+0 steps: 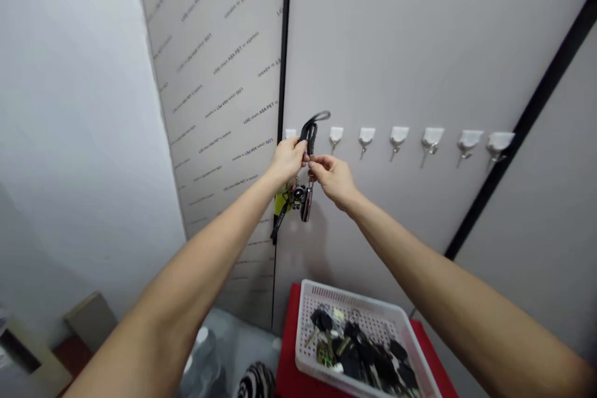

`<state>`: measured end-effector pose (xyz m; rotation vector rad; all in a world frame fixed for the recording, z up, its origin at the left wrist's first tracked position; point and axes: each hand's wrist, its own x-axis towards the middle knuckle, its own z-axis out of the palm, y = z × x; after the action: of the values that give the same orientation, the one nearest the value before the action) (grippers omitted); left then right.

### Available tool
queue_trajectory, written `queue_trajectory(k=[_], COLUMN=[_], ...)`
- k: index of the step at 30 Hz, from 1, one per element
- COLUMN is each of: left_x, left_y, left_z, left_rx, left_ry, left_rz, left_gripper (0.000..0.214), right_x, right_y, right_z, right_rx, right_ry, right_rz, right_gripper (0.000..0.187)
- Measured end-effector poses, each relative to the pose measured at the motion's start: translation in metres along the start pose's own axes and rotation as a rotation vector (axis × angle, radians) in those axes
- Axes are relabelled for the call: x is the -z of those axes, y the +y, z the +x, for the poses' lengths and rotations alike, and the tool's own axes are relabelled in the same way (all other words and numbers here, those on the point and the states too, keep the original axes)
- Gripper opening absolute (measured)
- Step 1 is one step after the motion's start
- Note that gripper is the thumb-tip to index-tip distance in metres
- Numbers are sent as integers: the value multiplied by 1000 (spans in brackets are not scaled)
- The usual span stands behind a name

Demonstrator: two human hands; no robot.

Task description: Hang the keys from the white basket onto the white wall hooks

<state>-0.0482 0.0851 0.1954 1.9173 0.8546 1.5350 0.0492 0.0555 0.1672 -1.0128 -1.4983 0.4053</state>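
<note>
Head view: before the grey panel [373, 43], near its black-trimmed left edge, the left hand [286, 160] pinches a black strap [311, 132], its loop standing above the fingertips. The right hand [336, 181], thumb and fingers narrowed, pinches the top of the keychain bunch [298, 196], which dangles just below both hands, left of the right one.

Basket [355, 299]: one, white.
Hooks [398, 137]: seven above the basket, leftmost mostly hidden.
Hands [286, 158] [336, 180]: two, above the basket.
Figure charm [298, 194]: one, above the basket.
Keys [349, 360]: overlapping, uncountable, inside the basket.
</note>
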Motion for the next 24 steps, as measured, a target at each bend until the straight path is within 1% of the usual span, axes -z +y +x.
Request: queue_trajectory(k=[3,7,11,13,15,18,22,24], left_x=[-19,-55,-86,-98,-107,-116,-124,-127], left_y=[-8,-31,-51,-57,-61,-65,-69,-70], left_z=[-29,-82,-129,-147,-162,-180,-199,-206], left_rx=[22,102,226,234,172,28,-67,-121], left_ry=[-94,-224,-369,-442,-501,-575,-701,-753], left_rz=[-27,-55,-73,-33,47,195,459,566], left_gripper=[16,18,22,25,26,27,30,32], right_x=[18,47,71,79,87,97,107,111], right_y=[11,36,66,80,91,102,112,115], right_z=[-28,-77,-125,-143,-158,-177,-193,-198], right_rx=[-43,-155,-279,-324,-354,-376,-372,-380], right_ry=[-101,-234,-324,-350,-334,-293,-352,-346], right_rz=[-20,-139,-210,-211,-208,-261,-311,-337], right_gripper=[15,14,15,17,17,16,19,22])
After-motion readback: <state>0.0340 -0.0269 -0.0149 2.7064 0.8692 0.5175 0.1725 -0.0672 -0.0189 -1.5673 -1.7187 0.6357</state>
